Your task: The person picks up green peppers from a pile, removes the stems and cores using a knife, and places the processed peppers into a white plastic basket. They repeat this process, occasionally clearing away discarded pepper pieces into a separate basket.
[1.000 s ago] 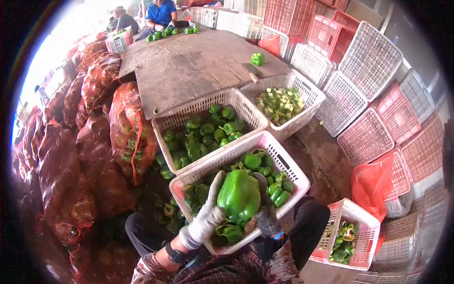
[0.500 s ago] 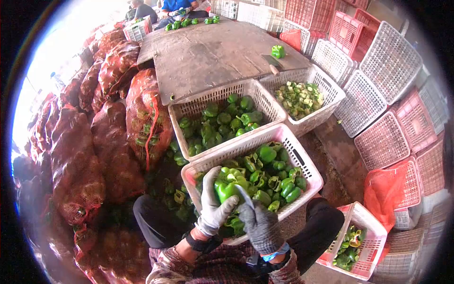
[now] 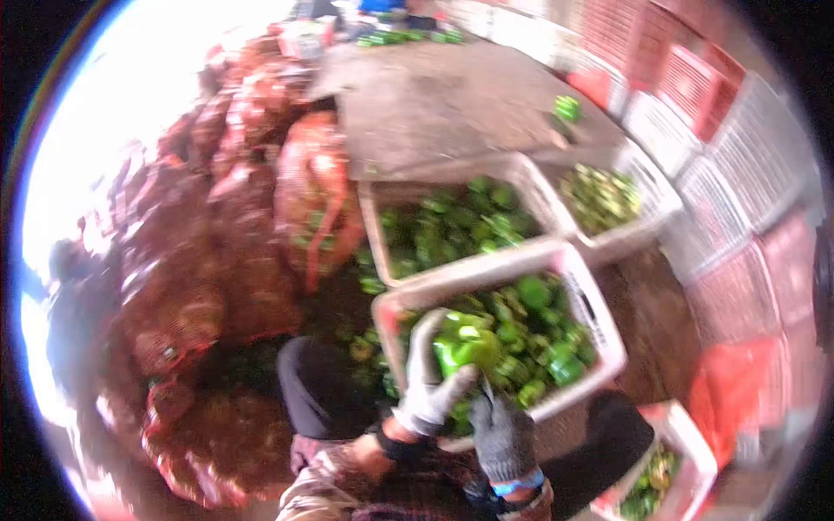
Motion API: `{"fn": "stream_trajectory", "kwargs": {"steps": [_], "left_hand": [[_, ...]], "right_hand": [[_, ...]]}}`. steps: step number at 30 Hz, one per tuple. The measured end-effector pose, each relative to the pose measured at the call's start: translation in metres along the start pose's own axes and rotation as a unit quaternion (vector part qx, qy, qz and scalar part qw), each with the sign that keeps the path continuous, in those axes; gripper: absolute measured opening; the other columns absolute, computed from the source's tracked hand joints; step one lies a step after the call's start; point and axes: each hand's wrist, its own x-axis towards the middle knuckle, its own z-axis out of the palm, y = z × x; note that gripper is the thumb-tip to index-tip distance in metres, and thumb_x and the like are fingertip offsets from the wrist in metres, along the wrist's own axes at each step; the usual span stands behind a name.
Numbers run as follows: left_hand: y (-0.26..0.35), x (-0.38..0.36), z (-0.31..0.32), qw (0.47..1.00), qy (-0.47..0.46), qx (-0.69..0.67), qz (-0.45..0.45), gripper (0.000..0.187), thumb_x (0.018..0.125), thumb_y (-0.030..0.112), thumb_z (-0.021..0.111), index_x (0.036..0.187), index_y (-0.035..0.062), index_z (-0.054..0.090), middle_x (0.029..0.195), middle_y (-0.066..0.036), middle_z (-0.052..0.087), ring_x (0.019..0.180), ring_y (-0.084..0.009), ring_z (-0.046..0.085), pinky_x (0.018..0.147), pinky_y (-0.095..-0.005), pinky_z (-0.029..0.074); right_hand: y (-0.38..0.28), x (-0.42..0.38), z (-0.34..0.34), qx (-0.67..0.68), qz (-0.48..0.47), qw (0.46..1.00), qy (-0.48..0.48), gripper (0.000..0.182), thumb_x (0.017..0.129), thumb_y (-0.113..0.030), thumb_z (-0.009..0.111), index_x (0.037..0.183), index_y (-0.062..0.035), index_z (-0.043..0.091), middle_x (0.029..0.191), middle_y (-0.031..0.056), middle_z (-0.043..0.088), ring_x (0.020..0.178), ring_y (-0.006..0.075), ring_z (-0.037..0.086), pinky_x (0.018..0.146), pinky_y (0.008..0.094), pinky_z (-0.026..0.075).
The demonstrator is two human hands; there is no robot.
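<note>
My left hand (image 3: pixel 426 382), in a whitish glove, is wrapped round a green bell pepper (image 3: pixel 467 343) above the nearest crate. Close beside it on the right, my right hand (image 3: pixel 504 438) wears a dark grey glove and is closed on a knife. Its blade is smeared by motion now but showed against the pepper half a second ago. Below both hands, the near white crate (image 3: pixel 604 334) holds many green peppers, some cut. A second crate (image 3: pixel 382 234) of green peppers stands just beyond it.
Pale chopped pieces fill part of a crate (image 3: pixel 665 204) at the right. A wooden board (image 3: pixel 443 104) beyond bears a lone pepper (image 3: pixel 567 108). Red mesh sacks (image 3: pixel 174 278) line the left; stacked crates (image 3: pixel 721 208) line the right. A small crate (image 3: pixel 695 434) holds pepper scraps.
The whole view has shifted right and slightly down in the picture and blurred as my head turned. Both hands stay together at the pepper; the knife blade is harder to see.
</note>
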Motion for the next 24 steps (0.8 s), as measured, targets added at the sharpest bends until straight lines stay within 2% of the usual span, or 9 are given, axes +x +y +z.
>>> {"fn": "stream_trajectory", "kwargs": {"steps": [2, 5, 8, 11, 14, 15, 18, 20, 24], "left_hand": [[-0.001, 0.006, 0.002, 0.999, 0.028, 0.04, -0.008, 0.073, 0.085, 0.027, 0.067, 0.141, 0.0014, 0.028, 0.136, -0.016, 0.038, 0.127, -0.0274, 0.037, 0.109, -0.038, 0.028], [0.004, 0.026, 0.014, 0.983, 0.05, -0.155, -0.089, 0.072, 0.092, 0.026, 0.06, 0.147, 0.0041, 0.019, 0.141, -0.014, 0.034, 0.131, -0.0229, 0.032, 0.11, -0.0344, 0.025], [0.011, 0.044, 0.012, 0.981, -0.03, -0.163, -0.106, 0.084, 0.087, 0.025, 0.065, 0.15, 0.0045, 0.014, 0.145, -0.013, 0.032, 0.135, -0.0216, 0.029, 0.112, -0.0356, 0.023], [-0.007, 0.03, 0.019, 0.989, -0.14, -0.037, -0.031, 0.093, 0.08, 0.026, 0.071, 0.149, 0.0036, 0.014, 0.146, -0.016, 0.034, 0.136, -0.0245, 0.03, 0.113, -0.0361, 0.021], [-0.006, 0.005, 0.035, 0.978, -0.186, -0.093, -0.026, 0.097, 0.079, 0.023, 0.073, 0.151, 0.0066, 0.011, 0.136, -0.012, 0.046, 0.126, -0.0234, 0.044, 0.107, -0.0348, 0.034], [-0.006, 0.004, 0.032, 0.984, -0.175, -0.026, 0.029, 0.087, 0.085, 0.032, 0.066, 0.151, 0.0169, 0.012, 0.133, -0.015, 0.051, 0.119, -0.0188, 0.049, 0.102, -0.0331, 0.038], [-0.006, -0.006, 0.02, 0.928, -0.255, -0.045, -0.267, 0.09, 0.075, 0.028, 0.077, 0.146, 0.0045, 0.025, 0.138, -0.015, 0.045, 0.128, -0.0241, 0.044, 0.106, -0.0357, 0.036], [-0.038, -0.022, 0.011, 0.946, -0.241, 0.146, -0.162, 0.083, 0.072, 0.03, 0.08, 0.139, 0.0049, 0.037, 0.13, -0.014, 0.052, 0.118, -0.0241, 0.052, 0.1, -0.0347, 0.043], [-0.029, -0.035, 0.009, 0.966, -0.194, 0.068, -0.16, 0.076, 0.069, 0.017, 0.081, 0.133, 0.0018, 0.044, 0.123, -0.012, 0.055, 0.11, -0.0199, 0.055, 0.097, -0.0321, 0.045]], "right_hand": [[0.025, -0.011, 0.021, 0.041, -0.077, 0.996, 0.028, 0.026, 0.09, -0.019, 0.058, 0.106, 0.001, 0.06, 0.082, 0.0227, 0.063, 0.071, 0.0408, 0.06, 0.06, 0.0452, 0.049], [0.043, -0.011, 0.029, 0.103, -0.051, 0.993, 0.031, 0.032, 0.089, -0.021, 0.06, 0.112, 0.0006, 0.055, 0.087, 0.0216, 0.062, 0.075, 0.039, 0.06, 0.064, 0.0438, 0.049], [0.048, -0.006, 0.028, 0.117, -0.028, 0.993, 0.015, 0.04, 0.087, -0.023, 0.063, 0.117, 0.0001, 0.051, 0.091, 0.0204, 0.061, 0.079, 0.0372, 0.061, 0.068, 0.0425, 0.05], [0.053, -0.003, 0.029, 0.118, -0.025, 0.993, 0.008, 0.048, 0.085, -0.025, 0.065, 0.122, -0.0003, 0.046, 0.096, 0.0193, 0.061, 0.083, 0.0354, 0.061, 0.072, 0.0411, 0.05], [0.057, -0.002, 0.031, 0.124, -0.022, 0.992, -0.002, 0.057, 0.084, -0.027, 0.068, 0.127, -0.0007, 0.042, 0.1, 0.0182, 0.06, 0.087, 0.0336, 0.061, 0.076, 0.0398, 0.05], [0.059, -0.001, 0.031, 0.127, -0.023, 0.992, -0.004, 0.06, 0.083, -0.028, 0.068, 0.129, -0.0008, 0.04, 0.102, 0.0178, 0.06, 0.089, 0.033, 0.061, 0.078, 0.0393, 0.051], [0.073, 0.001, 0.033, 0.145, -0.04, 0.989, -0.005, 0.069, 0.082, -0.03, 0.071, 0.134, -0.0013, 0.036, 0.106, 0.0167, 0.059, 0.093, 0.0313, 0.061, 0.082, 0.038, 0.051], [0.084, -0.006, 0.033, 0.156, -0.041, 0.987, -0.011, 0.076, 0.08, -0.031, 0.073, 0.137, -0.0015, 0.033, 0.109, 0.0159, 0.059, 0.095, 0.0301, 0.061, 0.084, 0.037, 0.051], [0.112, -0.026, 0.057, 0.152, -0.048, 0.985, -0.059, 0.087, 0.078, -0.036, 0.076, 0.142, -0.0021, 0.028, 0.116, 0.0153, 0.058, 0.101, 0.0298, 0.061, 0.089, 0.0369, 0.051]]}}
